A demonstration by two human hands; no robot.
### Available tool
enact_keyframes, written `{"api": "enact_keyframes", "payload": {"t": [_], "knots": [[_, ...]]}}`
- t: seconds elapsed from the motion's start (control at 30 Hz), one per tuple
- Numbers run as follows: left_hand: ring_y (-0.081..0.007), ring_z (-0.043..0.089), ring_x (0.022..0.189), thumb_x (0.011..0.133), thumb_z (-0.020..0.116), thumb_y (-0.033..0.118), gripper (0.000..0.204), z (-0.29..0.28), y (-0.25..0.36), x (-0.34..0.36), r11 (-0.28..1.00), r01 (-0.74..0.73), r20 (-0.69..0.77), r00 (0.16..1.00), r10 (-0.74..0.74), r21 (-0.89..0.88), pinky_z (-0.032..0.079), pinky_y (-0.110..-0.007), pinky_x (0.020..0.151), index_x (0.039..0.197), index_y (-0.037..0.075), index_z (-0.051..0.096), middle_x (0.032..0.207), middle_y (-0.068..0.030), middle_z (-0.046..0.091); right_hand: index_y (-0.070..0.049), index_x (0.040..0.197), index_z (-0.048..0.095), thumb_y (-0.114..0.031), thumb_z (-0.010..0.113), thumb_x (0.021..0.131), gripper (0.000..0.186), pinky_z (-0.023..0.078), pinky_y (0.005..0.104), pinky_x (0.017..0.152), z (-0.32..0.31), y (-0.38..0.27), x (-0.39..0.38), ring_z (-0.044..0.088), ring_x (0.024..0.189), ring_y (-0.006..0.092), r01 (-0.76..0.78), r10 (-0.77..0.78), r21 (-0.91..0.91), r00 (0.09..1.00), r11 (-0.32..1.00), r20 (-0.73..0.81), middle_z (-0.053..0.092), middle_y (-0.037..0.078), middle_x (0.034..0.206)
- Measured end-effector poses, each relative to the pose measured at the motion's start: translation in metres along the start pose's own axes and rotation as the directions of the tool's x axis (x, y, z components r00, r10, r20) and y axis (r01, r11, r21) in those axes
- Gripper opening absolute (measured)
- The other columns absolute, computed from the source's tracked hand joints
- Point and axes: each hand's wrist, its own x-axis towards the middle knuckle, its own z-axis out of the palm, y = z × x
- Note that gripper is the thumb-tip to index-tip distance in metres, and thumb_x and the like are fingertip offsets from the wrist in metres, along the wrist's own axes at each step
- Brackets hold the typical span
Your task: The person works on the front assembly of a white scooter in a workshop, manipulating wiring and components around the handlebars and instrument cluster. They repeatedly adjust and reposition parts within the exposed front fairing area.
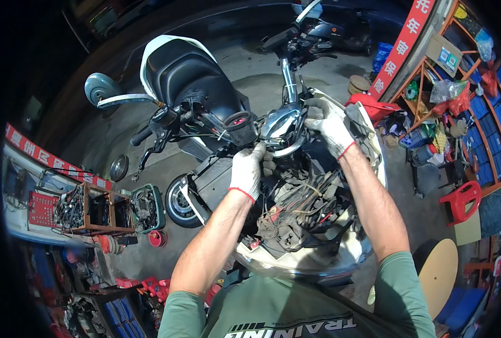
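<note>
A red chair (468,196) and shelves (490,141) line the floor's (403,217) right edge. Tangled wires (313,194) fill the opened scooter (219,98); whether left hand (247,172) or right hand (330,129) grips, I cannot tell.

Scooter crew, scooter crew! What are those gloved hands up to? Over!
Left hand just below round black housing. Right hand beside chrome part; grips unclear. Tangled wires exposed, crowding scooter's opened front. Over.

Before you the scooter (221,127) stands nose toward you, black seat (186,70) on its far side, shiny silver housing (280,123) at the handlebar's centre, tangled dusty wiring (312,194) exposed inside the open off-white front shell (349,243).
</note>
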Motion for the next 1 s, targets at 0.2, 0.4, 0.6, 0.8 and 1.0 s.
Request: {"api": "enact_keyframes", "payload": {"t": [0.2, 0.4, 0.6, 0.8, 1.0], "knots": [[-0.015, 0.059, 0.059, 0.105, 0.061, 0.027, 0.03, -0.01, -0.005, 0.007, 0.999, -0.026, 0.021, 0.999, 0.025, 0.045, 0.046, -0.029, 0.052, 0.088, 0.002, 0.065, 0.074, -0.0056, 0.064, -0.004, 0.103, 0.062, 0.001, 0.067, 0.09, 0.015, 0.043, 0.0264, 0.058, -0.009, -0.01, 0.006, 0.058, 0.072, 0.0137, -0.339, 0.326, 0.125, 0.938, 0.932, 0.114, 0.062, 0.004, 0.088], [-0.0154, 0.056, 0.059, 0.105, 0.061, 0.028, 0.032, -0.003, 0.001, 0.001, 1.0, 0.004, 0.003, 1.0, -0.004, 0.031, 0.043, -0.028, 0.054, 0.084, 0.004, 0.062, 0.07, -0.0045, 0.061, -0.007, 0.101, 0.063, -0.006, 0.063, 0.094, 0.007, 0.043, 0.0268, 0.062, -0.021, 0.001, 0.028, 0.056, 0.072, 0.0116, -0.327, 0.282, 0.149, 0.923, 0.933, 0.261, 0.061, 0.002, 0.087], [-0.0192, 0.066, 0.058, 0.103, 0.062, 0.028, 0.032, -0.006, 0.006, 0.002, 0.998, 0.048, 0.027, 0.998, -0.049, 0.036, 0.05, -0.027, 0.049, 0.092, -0.001, 0.068, 0.075, -0.0093, 0.069, -0.005, 0.098, 0.064, -0.003, 0.061, 0.091, 0.008, 0.047, 0.0281, 0.067, -0.02, -0.002, 0.033, 0.056, 0.07, 0.012, -0.379, 0.338, 0.111, 0.9, 0.919, 0.277, 0.062, 0.002, 0.087], [-0.0176, 0.063, 0.055, 0.103, 0.061, 0.025, 0.029, -0.008, 0.006, 0.009, 0.985, 0.14, 0.062, 0.989, -0.134, -0.098, 0.047, -0.025, 0.045, 0.089, 0.0, 0.066, 0.071, -0.0067, 0.065, -0.007, 0.105, 0.066, -0.005, 0.063, 0.093, 0.012, 0.045, 0.0236, 0.06, -0.027, 0.003, 0.038, 0.058, 0.069, 0.0082, -0.403, 0.345, 0.083, 0.859, 0.911, 0.378, 0.064, -0.001, 0.086], [-0.0111, 0.051, 0.053, 0.104, 0.06, 0.021, 0.026, -0.008, 0.006, 0.009, 0.919, 0.233, 0.11, 0.972, -0.208, -0.317, 0.039, -0.022, 0.043, 0.085, 0.003, 0.06, 0.067, -0.0005, 0.054, -0.01, 0.11, 0.066, -0.009, 0.063, 0.096, 0.015, 0.042, 0.0213, 0.055, -0.012, -0.02, 0.022, 0.057, 0.068, 0.0047, -0.399, 0.382, -0.008, 0.87, 0.917, 0.311, 0.065, -0.005, 0.088]]}}
